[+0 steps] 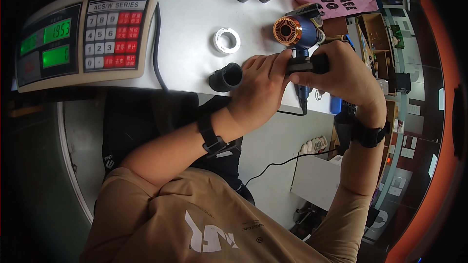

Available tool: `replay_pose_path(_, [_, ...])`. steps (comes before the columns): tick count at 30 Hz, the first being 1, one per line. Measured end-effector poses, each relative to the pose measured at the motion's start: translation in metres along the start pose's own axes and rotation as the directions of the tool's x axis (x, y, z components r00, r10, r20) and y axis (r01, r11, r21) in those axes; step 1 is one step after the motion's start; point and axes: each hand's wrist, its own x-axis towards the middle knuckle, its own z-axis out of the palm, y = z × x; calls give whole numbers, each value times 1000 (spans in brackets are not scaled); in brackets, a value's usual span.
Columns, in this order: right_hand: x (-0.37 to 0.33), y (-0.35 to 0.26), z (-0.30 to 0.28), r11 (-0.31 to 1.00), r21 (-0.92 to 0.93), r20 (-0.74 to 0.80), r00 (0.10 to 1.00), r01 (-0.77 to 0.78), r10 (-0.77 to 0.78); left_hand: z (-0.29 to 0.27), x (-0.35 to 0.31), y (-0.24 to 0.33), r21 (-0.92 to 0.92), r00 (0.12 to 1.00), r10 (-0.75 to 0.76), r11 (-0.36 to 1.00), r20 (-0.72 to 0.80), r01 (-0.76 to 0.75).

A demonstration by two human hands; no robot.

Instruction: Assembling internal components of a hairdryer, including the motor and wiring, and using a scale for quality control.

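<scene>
Black elongated piece (308, 65) clasped in the right hand (345, 74), left hand (261, 82) curled at its end, grip unclear from here, blue-and-copper hair dryer (298, 31) just beyond the hands, hollow black cylinder (225, 79) beside the left.

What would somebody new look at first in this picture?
Probably the big scale with glowing green screens, at the left of the white table. Then the blue hair dryer with its copper-coloured grille, on the right. In front of its handle, the left hand and right hand meet at a black piece.
</scene>
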Motion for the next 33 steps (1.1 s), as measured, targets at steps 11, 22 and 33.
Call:
replay_pose_path(11, [1, 9, 7, 939, -73, -144, 928, 335, -343, 1, -1, -2, -17, 1000, 19, 1000, -15, -19])
replay_pose_path(22, [4, -2, 0, 985, -45, -36, 985, 165, -167, -1, 1, 0, 5, 1000, 5, 1000, -25, -5])
replay_pose_path(33, [8, -3, -7, 984, -56, 26, 986, 168, -166, -3, -1, 8, -145, 998, 19, 989, -62, -28])
